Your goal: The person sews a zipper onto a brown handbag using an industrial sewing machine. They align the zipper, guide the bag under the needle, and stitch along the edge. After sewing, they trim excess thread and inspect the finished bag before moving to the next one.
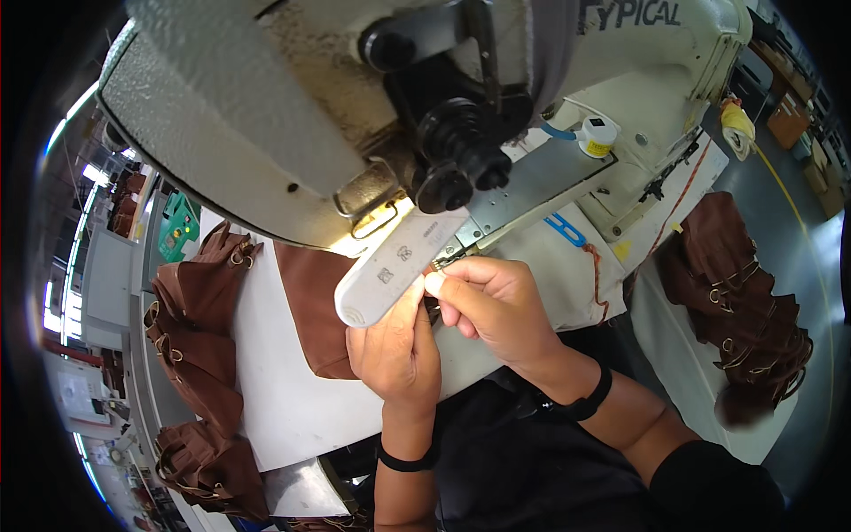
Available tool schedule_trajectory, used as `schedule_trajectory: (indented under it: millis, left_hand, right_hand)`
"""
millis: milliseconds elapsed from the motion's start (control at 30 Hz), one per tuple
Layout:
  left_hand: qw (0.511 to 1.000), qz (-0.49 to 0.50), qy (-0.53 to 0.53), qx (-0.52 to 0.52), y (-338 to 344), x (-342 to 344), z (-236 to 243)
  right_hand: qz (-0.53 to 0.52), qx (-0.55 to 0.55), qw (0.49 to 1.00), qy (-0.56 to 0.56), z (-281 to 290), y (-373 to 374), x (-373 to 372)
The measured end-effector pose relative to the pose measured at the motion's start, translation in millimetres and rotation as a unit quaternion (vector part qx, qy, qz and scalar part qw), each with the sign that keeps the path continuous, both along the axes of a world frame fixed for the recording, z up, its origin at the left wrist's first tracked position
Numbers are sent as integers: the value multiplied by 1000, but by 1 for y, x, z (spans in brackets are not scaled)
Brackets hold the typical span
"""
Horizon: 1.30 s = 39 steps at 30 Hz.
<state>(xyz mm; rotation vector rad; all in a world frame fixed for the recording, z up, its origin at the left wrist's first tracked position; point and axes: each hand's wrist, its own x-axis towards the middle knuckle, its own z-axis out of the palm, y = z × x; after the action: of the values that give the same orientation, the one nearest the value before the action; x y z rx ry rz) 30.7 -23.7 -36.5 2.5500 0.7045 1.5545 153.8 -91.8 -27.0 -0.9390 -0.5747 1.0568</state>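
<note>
My left hand (pixel 399 350) is closed, its fingertips partly covered by a long white rounded bar (pixel 403 266) that hangs from the sewing machine (pixel 248 115). Thumb and forefinger of my right hand (pixel 496 306) are pinched together beside the left fingertips, just below the machine's metal plate (pixel 541 182). A small brown edge shows between the two hands, but what they hold is too small and covered to name. Left of my left hand lies a smooth brown leather-like panel (pixel 315 310) on the white work surface (pixel 301 417).
Brown bags with metal rings (pixel 191 346) are heaped along the left side. Another brown pile (pixel 731 293) sits on the right. A blue plastic piece (pixel 566 230) and an orange cord (pixel 597 275) lie right of my hands. A green object (pixel 179 226) stands far left.
</note>
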Motion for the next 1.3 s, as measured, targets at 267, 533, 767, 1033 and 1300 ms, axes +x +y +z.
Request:
schedule_trajectory:
  millis: [267,533,767,1033,1300]
  left_hand:
    - [1000,7,-9,-20,7,5,0]
    - [997,28,-29,-65,7,9,0]
    - [997,-7,-43,-65,9,11,-2]
    - [998,-2,-36,-51,10,11,2]
    - [998,-6,-45,-52,13,11,2]
  right_hand:
    - [-8,-32,999,-10,11,3,2]
    - [-39,-36,999,3,16,7,-3]
    - [-72,-28,996,39,13,10,-10]
    - [-88,-16,987,-133,18,-4,13]
    - [5,21,979,-203,31,15,43]
